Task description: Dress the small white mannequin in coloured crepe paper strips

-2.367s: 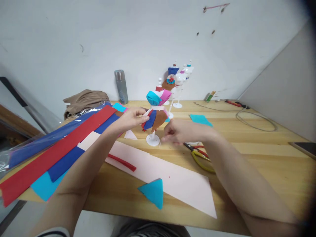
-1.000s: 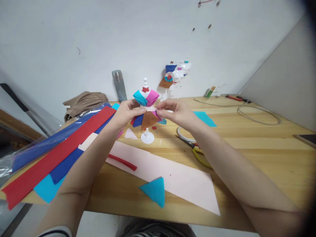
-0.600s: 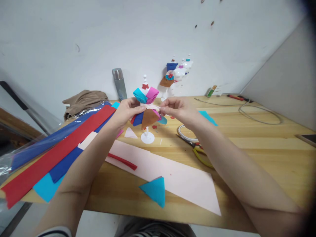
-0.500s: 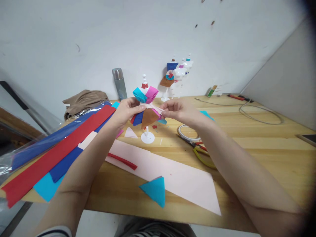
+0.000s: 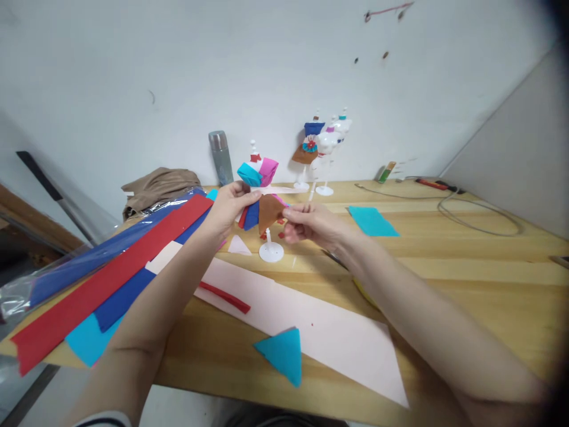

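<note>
A small white mannequin (image 5: 255,149) wears cyan and pink pieces across its chest and a multicoloured skirt (image 5: 271,212) with a brown panel in front. It tilts left above its round white base (image 5: 271,252). My left hand (image 5: 235,201) pinches the waist, where a pale pink strip (image 5: 287,190) sticks out loose to the right. Beside the skirt's right edge, my right hand (image 5: 311,224) has thumb and forefinger together at the edge of the brown panel; whether they grip it is too small to tell.
Left lie a red strip (image 5: 115,276), blue pieces and brown cloth (image 5: 162,187). A pale pink sheet (image 5: 329,323) and cyan triangle (image 5: 284,356) lie in front. Behind stand a flask (image 5: 221,159) and dressed mannequins (image 5: 328,142). A cyan piece (image 5: 373,221) and cable lie right.
My right hand has let go of the pale strip and moved down beside the skirt. The mannequin tilts further left. The view has shifted slightly.
</note>
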The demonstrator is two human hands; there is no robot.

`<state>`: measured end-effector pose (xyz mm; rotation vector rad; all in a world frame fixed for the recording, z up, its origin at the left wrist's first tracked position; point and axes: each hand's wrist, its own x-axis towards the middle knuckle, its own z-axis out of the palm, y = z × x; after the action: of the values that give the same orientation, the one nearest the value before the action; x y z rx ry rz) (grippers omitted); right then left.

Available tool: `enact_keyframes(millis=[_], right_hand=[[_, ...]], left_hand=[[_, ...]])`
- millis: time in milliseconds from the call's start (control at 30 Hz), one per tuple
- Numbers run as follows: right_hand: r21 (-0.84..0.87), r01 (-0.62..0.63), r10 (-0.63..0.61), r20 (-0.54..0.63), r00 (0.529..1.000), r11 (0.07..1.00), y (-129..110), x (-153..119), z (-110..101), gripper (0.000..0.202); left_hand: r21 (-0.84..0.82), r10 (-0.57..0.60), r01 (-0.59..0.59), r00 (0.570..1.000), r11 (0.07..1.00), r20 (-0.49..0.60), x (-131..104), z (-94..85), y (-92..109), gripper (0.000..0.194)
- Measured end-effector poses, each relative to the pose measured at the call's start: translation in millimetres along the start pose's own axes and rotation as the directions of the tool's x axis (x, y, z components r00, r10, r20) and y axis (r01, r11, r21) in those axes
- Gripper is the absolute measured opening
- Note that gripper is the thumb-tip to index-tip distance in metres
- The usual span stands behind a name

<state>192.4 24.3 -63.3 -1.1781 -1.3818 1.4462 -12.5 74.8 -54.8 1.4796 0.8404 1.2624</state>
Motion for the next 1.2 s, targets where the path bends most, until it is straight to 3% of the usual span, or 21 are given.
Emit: enact_keyframes(millis=[200, 433, 600, 667, 767, 867, 933, 1067, 1200], right_hand=[[0.064, 0.069, -0.056, -0.179, 0.982, 0.996, 19.4, 4.6, 35.3, 0.033], [-0.312, 0.269, -0.350, -0.243, 0.905, 0.911, 26.2, -1.7, 39.6, 0.031], [-0.573, 0.349, -0.557, -0.237, 0.796, 0.742, 36.4, 2.6, 34.8, 0.030], [-0.518, 0.378, -0.568, -0.275, 0.775, 0.767, 39.8, 5.7, 34.7, 0.030], [-0.282, 0.422, -0.503, -0.365, 0.783, 0.861, 42.2, 9.9, 35.3, 0.031], [-0.148, 0.444, -0.461, -0.432, 0.775, 0.884, 40.7, 13.0, 31.8, 0.033], [-0.157, 0.471, -0.483, -0.487, 0.728, 0.868, 37.9, 14.9, 26.0, 0.034], [-0.220, 0.542, -0.565, -0.534, 0.629, 0.811, 30.7, 18.0, 13.6, 0.029], [-0.278, 0.560, -0.621, -0.444, 0.645, 0.780, 23.8, 16.5, 7.8, 0.020]], left_hand=[[-0.052, -0.035, 0.033, 0.999, 0.998, -0.038, 0.5, 2.3, -1.3, 0.042], [-0.012, -0.010, 0.010, 1.000, 1.000, -0.009, -2.4, 4.4, 3.2, 0.038], [-0.009, -0.007, 0.007, 1.000, 1.000, 0.008, -3.6, 5.7, 6.4, 0.043], [-0.027, -0.009, 0.009, 1.000, 1.000, 0.009, -3.8, 6.0, 5.9, 0.044], [-0.067, -0.019, 0.020, 1.000, 0.998, 0.006, -2.8, 5.3, 3.3, 0.042], [-0.084, -0.024, 0.023, 1.000, 0.996, -0.006, 0.4, 2.0, 0.1, 0.040], [-0.097, -0.026, 0.029, 0.999, 0.995, 0.031, 2.9, -2.1, -0.9, 0.038], [-0.104, -0.028, 0.051, 0.977, 0.993, 0.210, 6.6, -12.8, -0.5, 0.037], [-0.077, -0.029, 0.052, 0.961, 0.996, 0.276, 7.5, -21.2, 0.7, 0.037]])
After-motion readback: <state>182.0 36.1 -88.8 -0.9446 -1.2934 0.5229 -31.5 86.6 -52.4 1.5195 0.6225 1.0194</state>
